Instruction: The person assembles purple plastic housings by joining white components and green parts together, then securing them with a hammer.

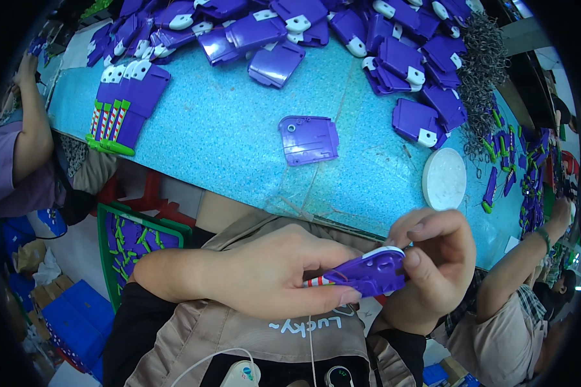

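Observation:
My left hand [297, 271] is closed around a purple plastic shell [374, 274] with a white edge. A red-and-white striped piece shows between its thumb and fingers. The shell's hollow inner side, with moulded ribs, faces up. At the shell's right end is my right hand [436, 258], fingers curled and thumb and fingertips close together by the white edge. Whatever those fingertips hold, if anything, is too small to make out. On the table beyond my hands lies a single purple cover [308, 140], inner side up, with a round hole near one corner.
Purple covers with white tips [252, 32] are heaped along the blue table's [219, 129] far side. Assembled purple pieces with striped legs [126, 106] stand in a row at left. At right are a white round dish [444, 179], tangled metal rings [484, 58] and a green-rimmed bin [106, 258] stands lower left.

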The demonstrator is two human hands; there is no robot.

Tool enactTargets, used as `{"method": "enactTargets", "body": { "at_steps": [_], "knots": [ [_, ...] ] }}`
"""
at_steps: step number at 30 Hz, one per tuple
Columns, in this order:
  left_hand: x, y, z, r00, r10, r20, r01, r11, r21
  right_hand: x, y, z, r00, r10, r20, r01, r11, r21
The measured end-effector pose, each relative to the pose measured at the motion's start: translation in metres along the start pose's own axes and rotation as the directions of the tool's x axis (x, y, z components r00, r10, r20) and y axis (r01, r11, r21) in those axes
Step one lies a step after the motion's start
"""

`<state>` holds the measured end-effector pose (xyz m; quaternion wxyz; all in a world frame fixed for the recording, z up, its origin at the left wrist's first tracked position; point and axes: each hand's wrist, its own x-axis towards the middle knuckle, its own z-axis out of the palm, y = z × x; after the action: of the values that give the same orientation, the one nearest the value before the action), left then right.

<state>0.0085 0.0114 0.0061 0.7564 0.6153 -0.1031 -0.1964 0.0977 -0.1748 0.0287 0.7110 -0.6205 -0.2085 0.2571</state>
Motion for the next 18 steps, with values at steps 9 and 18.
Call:
{"method": "enactTargets", "body": {
  "at_steps": [9, 18],
  "knots": [
    [-0.002, -0.005, 0.002, 0.953, 0.155, -0.261, -0.091, 0.966, 0.24, 0.007, 0.008, 0.012, 0.818, -0.553, 0.161, 0.431, 0.403, -0.807],
    [0.008, -0.011, 0.003, 0.982, 0.12, -0.148, -0.069, 0.948, 0.309, 0.01, 0.024, 0.015, 0.95, -0.299, 0.092, 0.304, 0.814, -0.495]
  ]
}}
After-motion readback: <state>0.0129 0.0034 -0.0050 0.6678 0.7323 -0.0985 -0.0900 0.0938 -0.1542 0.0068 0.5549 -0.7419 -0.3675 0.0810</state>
